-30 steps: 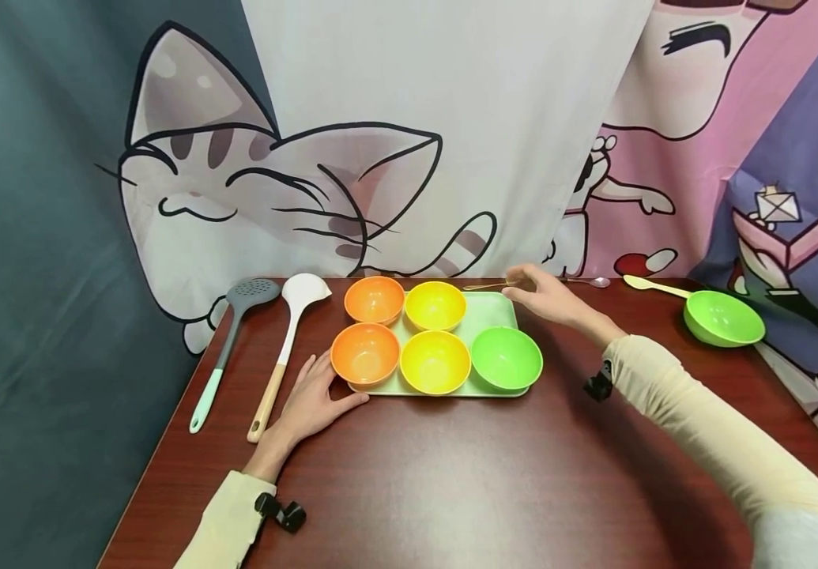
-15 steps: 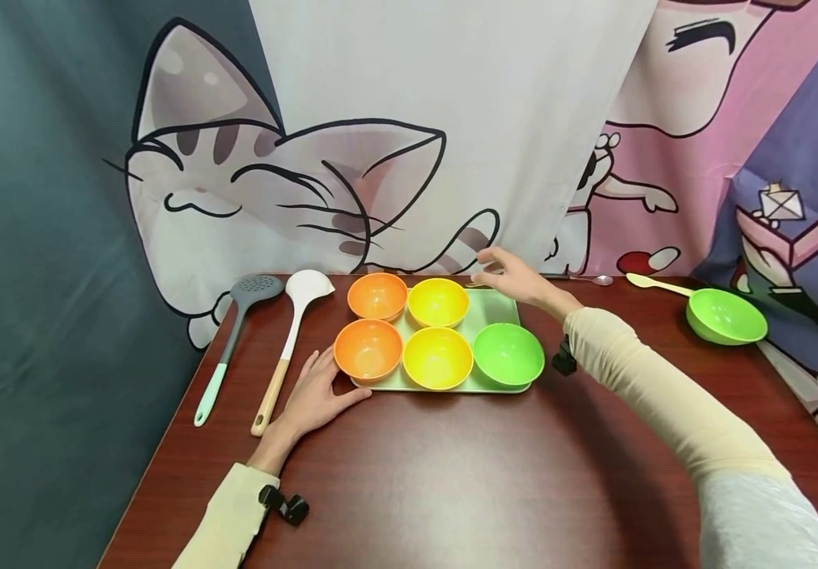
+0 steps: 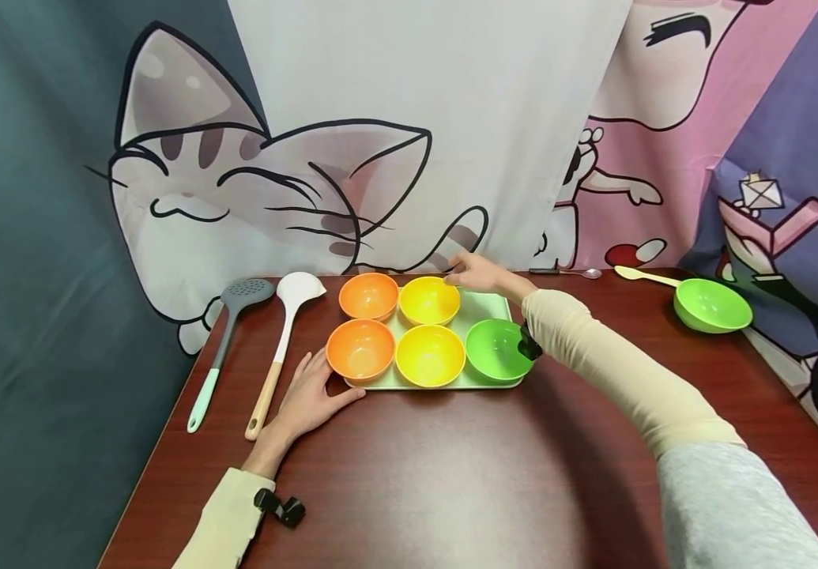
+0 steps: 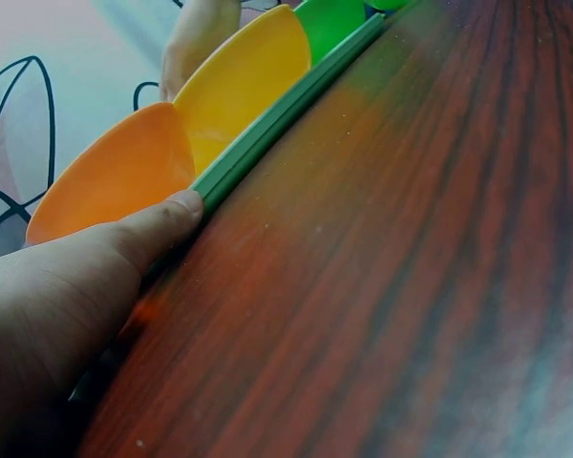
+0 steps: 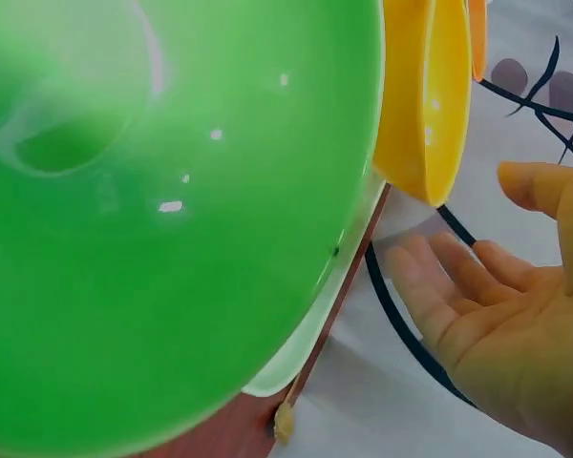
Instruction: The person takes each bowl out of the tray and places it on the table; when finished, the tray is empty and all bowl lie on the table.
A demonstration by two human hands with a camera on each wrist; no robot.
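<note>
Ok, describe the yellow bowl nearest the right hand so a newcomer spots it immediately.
On the reddish-brown table sits a pale green tray. On it, just right of the far orange bowl, is the far yellow bowl. Unlike the near yellow bowl, it has the right hand close by its rim.

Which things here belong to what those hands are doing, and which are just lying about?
Seemingly the job:
tray
orange bowls
yellow bowls
front green bowl
perhaps far-right green bowl

Lying about:
slotted turner
white ladle
dark-handled spoon
</note>
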